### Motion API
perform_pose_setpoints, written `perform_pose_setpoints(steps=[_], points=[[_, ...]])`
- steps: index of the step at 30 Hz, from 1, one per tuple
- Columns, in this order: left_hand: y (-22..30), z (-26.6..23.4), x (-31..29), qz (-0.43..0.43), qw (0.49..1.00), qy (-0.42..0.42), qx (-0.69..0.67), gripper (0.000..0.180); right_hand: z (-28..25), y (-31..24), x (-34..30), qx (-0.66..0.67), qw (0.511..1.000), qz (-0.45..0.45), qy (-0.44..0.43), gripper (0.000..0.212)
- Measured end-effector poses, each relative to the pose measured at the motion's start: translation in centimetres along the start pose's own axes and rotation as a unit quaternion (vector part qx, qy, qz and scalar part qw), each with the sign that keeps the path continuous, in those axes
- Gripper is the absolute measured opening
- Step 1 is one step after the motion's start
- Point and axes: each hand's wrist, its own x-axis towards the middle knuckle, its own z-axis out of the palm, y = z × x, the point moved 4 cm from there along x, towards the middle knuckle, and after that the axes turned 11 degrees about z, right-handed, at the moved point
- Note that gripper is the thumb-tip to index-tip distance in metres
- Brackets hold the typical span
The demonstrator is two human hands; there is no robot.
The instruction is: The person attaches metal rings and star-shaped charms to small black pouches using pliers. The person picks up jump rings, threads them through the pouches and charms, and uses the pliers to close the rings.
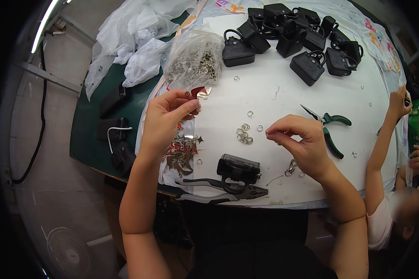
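Observation:
My left hand (165, 114) is raised over the left part of the white work surface, thumb and fingers pinched on a small reddish-brown charm (196, 92). Just beyond it sits a clear bag (193, 60) full of small metal clasps and chains. Below that hand lies a pile of red and brown charms (180, 151) with metal fittings. My right hand (302, 139) hovers beside a small heap of metal rings (245, 135), fingertips pressed together; whatever they hold is too small to make out. A metal swivel clasp (291, 168) lies under its wrist.
Black mini handbags (307, 67) crowd the far side. Green-handled pliers (328, 123) lie right of my right hand. Nearest me are grey-and-black pliers (219, 190) and one black mini bag (238, 168). White plastic (130, 37) covers the far left. Another person's arm (381, 135) reaches in at right.

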Motion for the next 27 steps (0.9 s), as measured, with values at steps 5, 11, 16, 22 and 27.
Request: perform_pose_setpoints(steps=[5,11,16,22,27], points=[[3.5,3.3,-1.4,-0.022,0.99,-0.033,-0.133,0.016,0.9,-0.3,-0.4,0.154,0.981,0.117,-0.034,0.008],[4.8,6.7,-3.0,-0.046,0.977,-0.1,-0.181,0.013,1.6,-0.7,-0.9,0.199,0.971,0.099,-0.087,0.01],[5.7,7.6,-3.6,-0.042,0.976,-0.112,-0.181,0.012,1.3,-1.3,-1.0,0.218,0.949,0.187,-0.13,0.01],[6.5,7.7,-3.9,-0.002,0.98,-0.143,-0.135,0.015,1.5,-0.7,-1.0,0.295,0.919,0.224,-0.135,0.013],[5.6,5.6,-4.5,0.006,0.998,-0.041,-0.048,0.019,0.1,-0.9,-0.7,0.216,0.974,0.044,-0.059,0.007]])
